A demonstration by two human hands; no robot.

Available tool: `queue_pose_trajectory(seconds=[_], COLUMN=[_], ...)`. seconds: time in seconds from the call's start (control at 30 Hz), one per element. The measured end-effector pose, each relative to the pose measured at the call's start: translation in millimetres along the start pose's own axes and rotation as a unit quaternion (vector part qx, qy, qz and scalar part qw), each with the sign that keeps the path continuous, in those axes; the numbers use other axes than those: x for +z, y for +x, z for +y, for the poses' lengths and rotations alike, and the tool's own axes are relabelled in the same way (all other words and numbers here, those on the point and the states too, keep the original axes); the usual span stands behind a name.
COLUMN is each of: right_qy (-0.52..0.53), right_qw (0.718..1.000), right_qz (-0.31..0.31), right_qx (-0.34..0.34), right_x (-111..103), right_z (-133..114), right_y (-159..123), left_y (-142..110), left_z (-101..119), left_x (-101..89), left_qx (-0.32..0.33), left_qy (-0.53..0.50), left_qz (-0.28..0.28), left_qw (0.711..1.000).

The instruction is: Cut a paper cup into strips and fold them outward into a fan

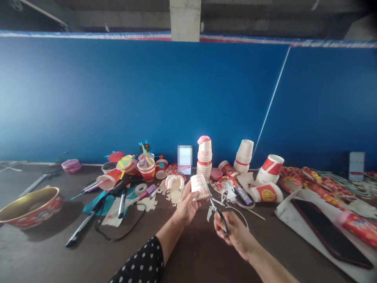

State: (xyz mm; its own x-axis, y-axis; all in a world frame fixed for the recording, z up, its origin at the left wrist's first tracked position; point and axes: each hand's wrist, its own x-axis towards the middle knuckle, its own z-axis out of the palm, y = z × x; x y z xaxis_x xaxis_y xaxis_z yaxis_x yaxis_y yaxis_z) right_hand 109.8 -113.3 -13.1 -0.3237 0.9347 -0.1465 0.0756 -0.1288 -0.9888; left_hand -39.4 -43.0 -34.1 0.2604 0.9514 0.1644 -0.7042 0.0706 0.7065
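Where left hand [187, 208] grips paper cup [199, 186], white wall shows red marks.

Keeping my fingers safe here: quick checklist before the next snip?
1. Left hand has a firm hold on the paper cup: ok.
2. Right hand is gripping the black-handled scissors: ok.
3. Blades are touching the cup: cannot tell.
4. Left hand is clear of the blades: ok.
5. Black phone is away from the hands: ok.
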Motion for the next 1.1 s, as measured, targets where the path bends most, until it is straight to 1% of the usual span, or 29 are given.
queue_pose_trajectory(seconds=[0.2,0.47,0.7,0.83,0.97,1.1], right_qy=[-0.003,-0.014,-0.012,-0.012,-0.016,-0.018], right_qw=[1.000,1.000,1.000,1.000,1.000,0.999], right_qz=[-0.002,0.019,0.028,0.020,0.024,0.023], right_qx=[0.004,0.008,-0.006,-0.008,-0.002,0.022], right_x=[-1,1,4,4,3,0], right_z=[3,-2,-7,-8,-9,-5], right_y=[2,-1,-2,-3,-3,-2], left_y=[0,0,-1,0,-1,0], left_z=[0,1,1,1,2,2], left_x=[-0.4,-1.1,-0.1,-0.8,0.3,1.3], left_qx=[0.001,-0.002,0.005,0.002,0.006,0.003], left_qy=[0.004,0.011,0.006,0.015,0.019,0.022], left_qz=[-0.002,0.003,-0.003,-0.002,-0.004,-0.001], left_qw=[1.000,1.000,1.000,1.000,1.000,1.000])
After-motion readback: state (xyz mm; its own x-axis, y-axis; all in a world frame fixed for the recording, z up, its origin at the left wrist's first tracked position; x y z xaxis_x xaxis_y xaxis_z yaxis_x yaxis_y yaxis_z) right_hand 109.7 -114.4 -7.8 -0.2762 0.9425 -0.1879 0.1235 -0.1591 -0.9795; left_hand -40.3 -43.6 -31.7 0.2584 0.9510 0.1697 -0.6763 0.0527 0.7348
